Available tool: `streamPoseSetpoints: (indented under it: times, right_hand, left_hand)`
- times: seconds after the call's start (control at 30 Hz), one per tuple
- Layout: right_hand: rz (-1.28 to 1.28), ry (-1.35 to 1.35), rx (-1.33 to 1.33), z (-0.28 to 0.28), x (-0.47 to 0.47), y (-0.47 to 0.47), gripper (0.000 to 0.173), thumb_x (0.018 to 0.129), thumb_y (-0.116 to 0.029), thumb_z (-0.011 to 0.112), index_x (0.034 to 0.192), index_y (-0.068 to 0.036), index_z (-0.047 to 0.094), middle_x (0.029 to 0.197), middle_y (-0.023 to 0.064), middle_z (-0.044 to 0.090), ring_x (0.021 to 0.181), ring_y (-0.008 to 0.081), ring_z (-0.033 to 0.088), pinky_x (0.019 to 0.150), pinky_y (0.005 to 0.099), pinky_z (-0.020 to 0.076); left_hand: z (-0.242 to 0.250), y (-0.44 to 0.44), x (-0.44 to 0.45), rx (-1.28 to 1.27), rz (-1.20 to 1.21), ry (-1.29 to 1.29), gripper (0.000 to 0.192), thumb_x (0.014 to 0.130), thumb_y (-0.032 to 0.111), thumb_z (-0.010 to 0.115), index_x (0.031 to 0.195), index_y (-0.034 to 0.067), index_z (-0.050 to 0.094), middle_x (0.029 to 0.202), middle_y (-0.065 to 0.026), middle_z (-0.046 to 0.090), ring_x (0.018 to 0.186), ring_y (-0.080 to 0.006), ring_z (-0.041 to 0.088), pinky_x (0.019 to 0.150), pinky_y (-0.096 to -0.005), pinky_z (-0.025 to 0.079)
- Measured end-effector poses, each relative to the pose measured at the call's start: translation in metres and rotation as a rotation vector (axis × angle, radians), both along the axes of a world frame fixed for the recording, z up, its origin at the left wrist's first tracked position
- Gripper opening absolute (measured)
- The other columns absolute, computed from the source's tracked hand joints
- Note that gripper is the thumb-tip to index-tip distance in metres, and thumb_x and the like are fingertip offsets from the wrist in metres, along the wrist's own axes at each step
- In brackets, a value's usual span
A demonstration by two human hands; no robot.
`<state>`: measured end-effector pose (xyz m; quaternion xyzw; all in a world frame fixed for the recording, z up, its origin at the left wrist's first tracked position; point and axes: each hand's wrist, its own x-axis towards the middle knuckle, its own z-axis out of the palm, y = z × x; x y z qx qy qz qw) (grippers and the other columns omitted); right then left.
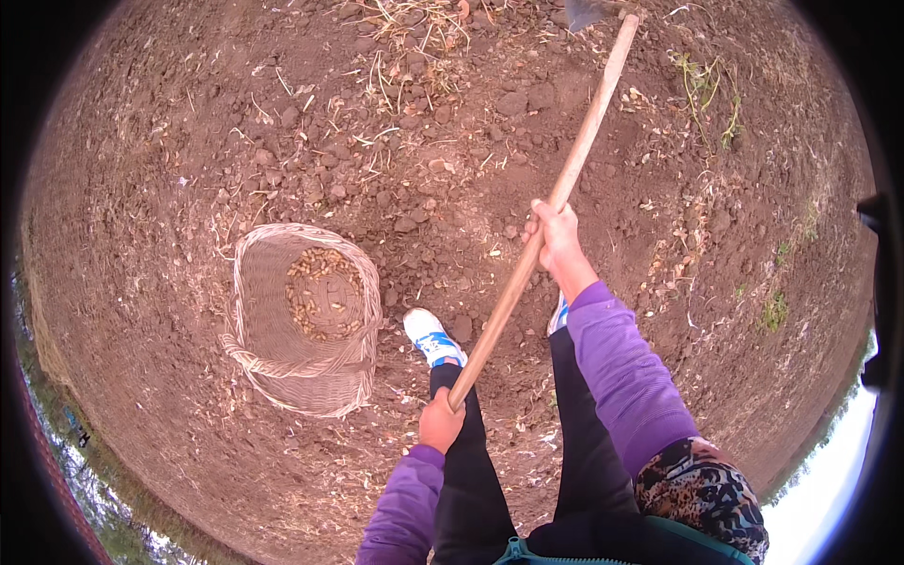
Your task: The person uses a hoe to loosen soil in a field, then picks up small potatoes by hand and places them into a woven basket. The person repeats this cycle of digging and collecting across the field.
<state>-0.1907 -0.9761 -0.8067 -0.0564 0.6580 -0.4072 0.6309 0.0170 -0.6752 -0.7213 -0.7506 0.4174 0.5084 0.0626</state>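
A hoe with a long wooden handle (590, 131) slants across the view in both my hands. My left hand (441, 421) grips the butt end, low in front of my left leg. Higher up, around the middle of the shaft, my right hand (556, 236) is closed. The metal hoe blade (586, 13) shows at the top edge, partly cut off by the frame. To the left of my feet stands a wicker basket (244, 304) with a woven handle across its opening. Several peanuts in their shells (318, 265) lie in its bottom.
Brown, cloddy soil (438, 183) surrounds me. Dry plant stalks (417, 49) lie at the top, and green weeds (706, 88) grow at the upper right. My left shoe (431, 335) is close to the basket. A small green plant (774, 311) stands farther right.
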Motion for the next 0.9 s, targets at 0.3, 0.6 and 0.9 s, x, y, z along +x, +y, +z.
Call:
streamPoseSetpoints:
  times: [0.3, 0.6, 0.9]
  right_hand:
    - [0.086, 0.431, 0.199, -0.052, -0.019, -0.039, 0.019, 0.086, -0.009, 0.058, 0.09, 0.0, 0.041, 0.059, 0.0056, 0.046, 0.043, 0.0163, 0.048, 0.035, 0.0333, 0.043]
    - [-0.003, -0.232, 0.487, 0.075, 0.093, 0.244, 0.024, 0.083, -0.004, 0.059, 0.095, -0.007, 0.038, 0.064, 0.0052, 0.048, 0.044, 0.0162, 0.051, 0.039, 0.0338, 0.0462]
    - [-0.146, -0.209, 0.301, 0.053, 0.008, 0.164, 0.024, 0.079, -0.001, 0.06, 0.091, -0.008, 0.041, 0.065, 0.007, 0.048, 0.046, 0.019, 0.049, 0.043, 0.0387, 0.0446]
  left_hand:
    - [-0.006, -0.05, -0.025, -0.014, 0.048, 0.185, 0.036, 0.077, 0.022, 0.067, 0.102, 0.002, 0.05, 0.085, -0.0254, 0.063, 0.085, -0.043, 0.061, 0.073, -0.0476, 0.049]
    - [0.191, 0.232, 0.069, 0.437, -0.019, -0.219, 0.027, 0.077, 0.029, 0.066, 0.09, 0.009, 0.054, 0.076, -0.0207, 0.064, 0.073, -0.0415, 0.063, 0.065, -0.0512, 0.049]
    - [0.106, 0.133, 0.025, 0.316, -0.162, -0.169, 0.029, 0.078, 0.026, 0.065, 0.099, 0.01, 0.053, 0.077, -0.0202, 0.064, 0.072, -0.0417, 0.062, 0.066, -0.0512, 0.049]
